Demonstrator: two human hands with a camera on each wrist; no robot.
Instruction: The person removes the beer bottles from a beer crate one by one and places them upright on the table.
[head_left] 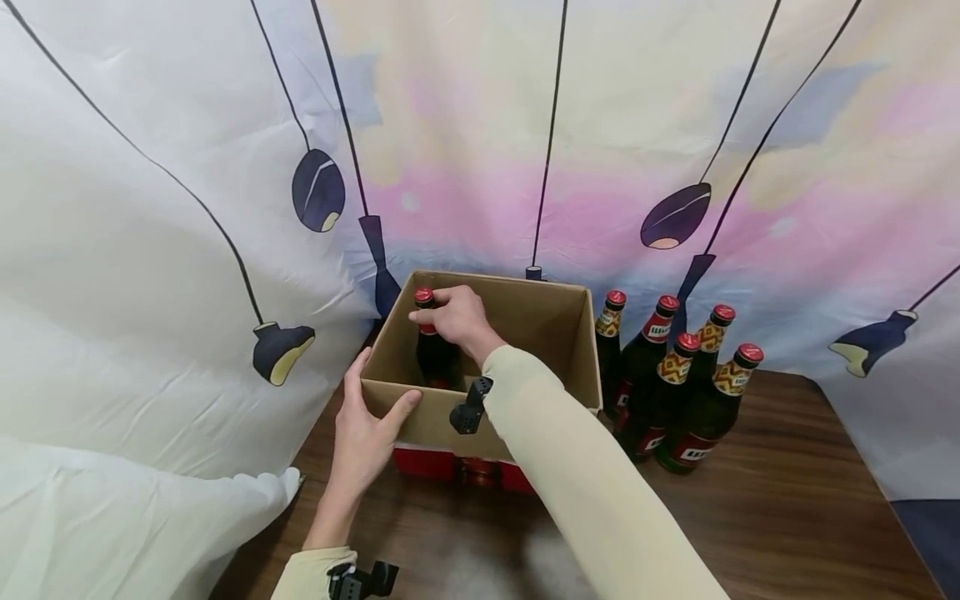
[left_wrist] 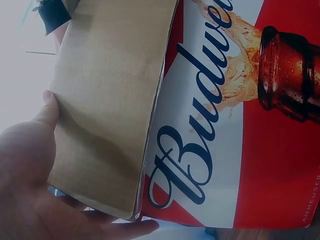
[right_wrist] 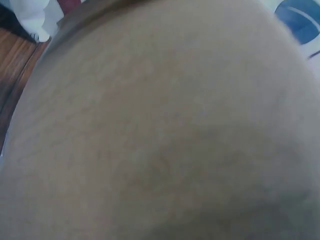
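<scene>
An open-topped cardboard box [head_left: 457,417] stands on the table, with brown flaps up and a red lower front. In the left wrist view its printed side [left_wrist: 280,165] carries Budweiser lettering. My left hand [head_left: 363,433] grips the box's near left corner, thumb on the front flap and fingers along the left side. Inside the box, at its left end, a dark beer bottle [head_left: 437,358] with a red cap stands nearly upright. My right hand [head_left: 461,321] reaches over the front flap and holds this bottle by the neck. A blurred tan surface [right_wrist: 160,125] fills most of the right wrist view.
Several more red-capped beer bottles [head_left: 697,417] stand close together right of the box, the nearest one beside its right wall. The brown wooden table [head_left: 810,483] extends to the right and front. Printed cloth [head_left: 465,125] hangs behind, and white cloth bunches at the left.
</scene>
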